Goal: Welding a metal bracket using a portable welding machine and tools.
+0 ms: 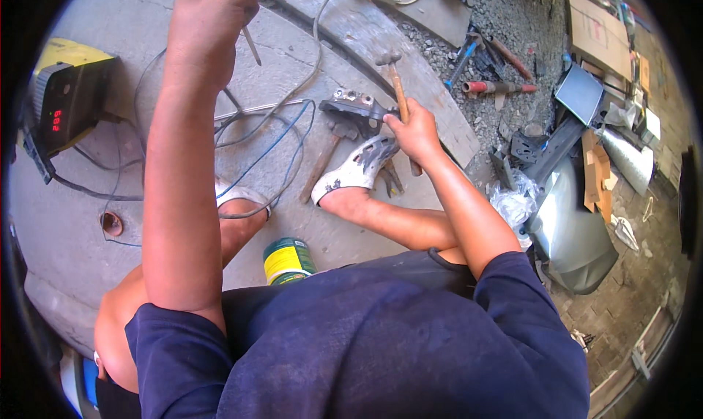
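My right hand is closed round the wooden handle of a hammer, whose metal head points away from me. Just left of that hand is a dark metal bracket-like part with a lighter, holed end; whether my fingers touch it I cannot tell. At the upper edge, my left hand is closed on a tool with a thin metal shank. An orange-brown bit shows above the fist, and the grip hides the tool's kind. Beside my white clog lies a second hammer, with dark pliers under the clog's other side.
A yellow-and-black machine with a red display stands at left. Cables loop across the concrete around my feet. A green-and-yellow can stands between my legs. At right are gravel, a red-ended pipe, a cardboard box and scrap parts.
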### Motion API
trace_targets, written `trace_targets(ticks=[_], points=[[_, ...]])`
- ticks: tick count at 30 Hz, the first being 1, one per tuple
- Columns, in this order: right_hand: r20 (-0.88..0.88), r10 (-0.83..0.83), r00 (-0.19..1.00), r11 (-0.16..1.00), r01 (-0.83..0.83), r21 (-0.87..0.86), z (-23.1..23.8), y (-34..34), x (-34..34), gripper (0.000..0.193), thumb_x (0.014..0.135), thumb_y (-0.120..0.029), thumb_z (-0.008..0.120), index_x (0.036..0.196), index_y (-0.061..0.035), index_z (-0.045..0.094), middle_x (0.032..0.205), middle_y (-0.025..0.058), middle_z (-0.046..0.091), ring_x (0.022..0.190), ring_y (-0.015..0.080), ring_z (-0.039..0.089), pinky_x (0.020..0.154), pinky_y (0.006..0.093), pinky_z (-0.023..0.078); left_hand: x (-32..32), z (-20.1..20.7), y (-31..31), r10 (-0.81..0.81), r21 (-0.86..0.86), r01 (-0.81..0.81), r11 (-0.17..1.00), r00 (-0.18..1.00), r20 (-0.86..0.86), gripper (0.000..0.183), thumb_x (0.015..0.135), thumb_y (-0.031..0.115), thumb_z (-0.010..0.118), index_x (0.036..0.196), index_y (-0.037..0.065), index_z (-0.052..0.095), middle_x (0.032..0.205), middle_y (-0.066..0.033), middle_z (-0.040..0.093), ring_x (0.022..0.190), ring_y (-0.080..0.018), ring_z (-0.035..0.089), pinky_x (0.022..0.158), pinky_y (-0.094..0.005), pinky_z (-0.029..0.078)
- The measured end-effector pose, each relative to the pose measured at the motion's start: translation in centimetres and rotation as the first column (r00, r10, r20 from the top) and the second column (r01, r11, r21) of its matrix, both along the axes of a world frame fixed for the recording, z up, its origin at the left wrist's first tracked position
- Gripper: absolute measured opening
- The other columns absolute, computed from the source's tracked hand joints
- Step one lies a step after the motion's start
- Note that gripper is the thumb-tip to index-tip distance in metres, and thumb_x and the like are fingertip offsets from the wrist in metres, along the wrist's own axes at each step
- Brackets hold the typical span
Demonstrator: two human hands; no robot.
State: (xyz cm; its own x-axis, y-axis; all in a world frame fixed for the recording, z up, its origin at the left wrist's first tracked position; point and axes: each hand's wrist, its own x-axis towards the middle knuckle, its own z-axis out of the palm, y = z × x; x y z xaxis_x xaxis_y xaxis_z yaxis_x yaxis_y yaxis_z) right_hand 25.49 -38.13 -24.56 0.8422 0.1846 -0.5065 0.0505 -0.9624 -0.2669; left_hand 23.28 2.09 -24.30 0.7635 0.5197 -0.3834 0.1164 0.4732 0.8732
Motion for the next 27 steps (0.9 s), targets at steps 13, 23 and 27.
trace_targets(ticks=[13,23,27], points=[[-0.011,-0.025,1.000,1.000,0.025,0.006,-0.5,-0.6,0.0,0.039,0.093,-0.023,0.087,0.117,0.0026,0.072,0.092,0.0201,0.078,0.084,0.0271,0.076,0.079,0.0418,0.059,-0.4,-2.6,1.0,-0.045,-0.010,0.045,0.999,0.999,-0.001,0.034,0.095,-0.001,0.072,0.129,0.005,0.072,0.114,-0.0115,0.077,0.104,-0.0202,0.073,0.097,-0.0346,0.059],[-0.024,-0.097,0.995,0.994,0.098,0.040,-1.1,-1.7,0.3,0.038,0.094,-0.023,0.086,0.120,0.0005,0.073,0.084,0.0146,0.075,0.074,0.0227,0.073,0.071,0.0401,0.058,-0.7,-2.6,1.2,-0.050,0.020,0.051,0.999,0.998,-0.047,0.034,0.096,0.000,0.072,0.130,0.004,0.072,0.118,-0.0132,0.076,0.112,-0.0221,0.073,0.101,-0.0353,0.058],[-0.037,-0.109,0.993,0.993,0.111,0.035,-1.1,-1.7,0.3,0.039,0.094,-0.024,0.086,0.121,-0.0001,0.072,0.083,0.0140,0.074,0.072,0.0217,0.072,0.069,0.0400,0.057,-0.7,-2.9,1.9,-0.036,0.000,0.036,0.999,0.998,-0.041,0.033,0.098,0.002,0.072,0.131,0.004,0.072,0.119,-0.0114,0.075,0.113,-0.0211,0.073,0.101,-0.0355,0.058]])
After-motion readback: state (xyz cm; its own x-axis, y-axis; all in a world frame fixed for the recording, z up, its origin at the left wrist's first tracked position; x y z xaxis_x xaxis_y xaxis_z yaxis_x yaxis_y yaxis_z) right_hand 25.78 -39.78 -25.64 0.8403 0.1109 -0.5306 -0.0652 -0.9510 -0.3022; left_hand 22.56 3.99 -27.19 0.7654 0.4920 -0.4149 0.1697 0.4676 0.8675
